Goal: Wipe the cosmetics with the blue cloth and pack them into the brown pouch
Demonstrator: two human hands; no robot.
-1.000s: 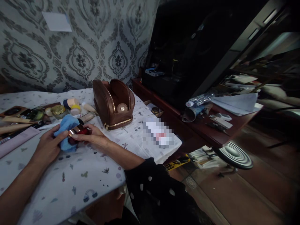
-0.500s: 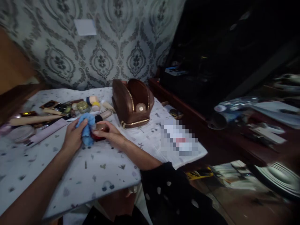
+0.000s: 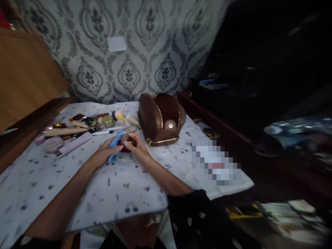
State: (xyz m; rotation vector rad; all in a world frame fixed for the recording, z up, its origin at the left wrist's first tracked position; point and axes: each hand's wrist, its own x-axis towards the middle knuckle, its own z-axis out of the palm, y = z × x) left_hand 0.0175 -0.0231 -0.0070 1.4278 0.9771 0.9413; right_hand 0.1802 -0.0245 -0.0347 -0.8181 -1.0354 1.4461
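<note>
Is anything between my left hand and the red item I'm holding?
Yes, the blue cloth, bunched in your left hand against the red item. Nothing visible stands between the item and your right hand, which holds it directly.

"What can you see remotely?"
"I see a small dark red container, its brownish top partly hidden."
"And the blue cloth?"
"I see it crumpled against the container, over the worktop."

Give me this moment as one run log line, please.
left hand: holds blue cloth against red container | right hand: holds red container | brown bag: open, on table
</note>
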